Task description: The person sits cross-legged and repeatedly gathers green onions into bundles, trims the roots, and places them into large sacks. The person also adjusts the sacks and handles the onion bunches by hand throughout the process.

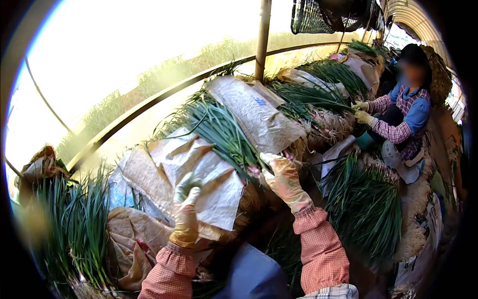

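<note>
My left hand (186,209), in a stained pale work glove, is raised over a white woven sack (201,167). Its thumb and fingers curve apart with nothing visible between them. My right hand (286,183), gloved as well, reaches to the pinkish bulb ends of a bunch of green onions (226,132). Those fingers are apart, with the tips close beside the bulbs; whether they touch is hard to tell. The bunch lies on the heap between two sacks, its long leaves running up and to the left. Another pale sack (259,114) covers the onions just beyond it.
Standing green onions (74,224) fill the left side beside a brown sack (132,239). More onions (368,204) lie at right, roots outward. A co-worker (411,107) in gloves sits at the right, hands on the heap. A post (263,40) rises behind the pile.
</note>
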The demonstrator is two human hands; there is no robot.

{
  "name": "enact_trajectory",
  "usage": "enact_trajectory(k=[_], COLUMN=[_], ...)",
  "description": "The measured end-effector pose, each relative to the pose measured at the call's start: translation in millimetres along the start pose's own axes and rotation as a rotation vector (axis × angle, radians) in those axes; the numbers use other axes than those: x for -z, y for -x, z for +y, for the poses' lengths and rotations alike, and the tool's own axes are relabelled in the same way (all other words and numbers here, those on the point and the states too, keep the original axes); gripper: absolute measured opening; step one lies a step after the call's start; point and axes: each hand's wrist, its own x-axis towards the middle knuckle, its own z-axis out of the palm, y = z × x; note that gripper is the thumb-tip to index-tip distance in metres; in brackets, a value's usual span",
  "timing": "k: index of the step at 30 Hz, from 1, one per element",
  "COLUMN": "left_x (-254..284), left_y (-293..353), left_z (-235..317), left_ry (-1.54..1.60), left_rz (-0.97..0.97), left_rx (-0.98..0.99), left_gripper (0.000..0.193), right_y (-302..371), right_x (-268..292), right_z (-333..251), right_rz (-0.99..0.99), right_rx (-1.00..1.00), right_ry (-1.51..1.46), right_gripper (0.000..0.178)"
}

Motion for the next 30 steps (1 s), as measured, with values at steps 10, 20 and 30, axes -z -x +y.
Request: enact_trajectory(k=[10,20,30], left_x=[117,31,4], left_y=[-110,-68,-100], left_z=[-58,-17,30], left_ry=[-1.054,-0.334,-0.368], left_rz=[0.336,0.101,-0.028], left_rx=[-0.146,0.199,0.164], left_gripper=[0.082,0.069,0.055], right_y=[-60,-89,-90], right_x=[-51,-37,10], right_z=[84,121,90], right_rz=[-0.332,0.048,-0.458], right_rx=[-0.129,-0.197,0.236], right_ry=[0.563,-0.400,0.122], right_gripper=[0.077,0.029,0.087])
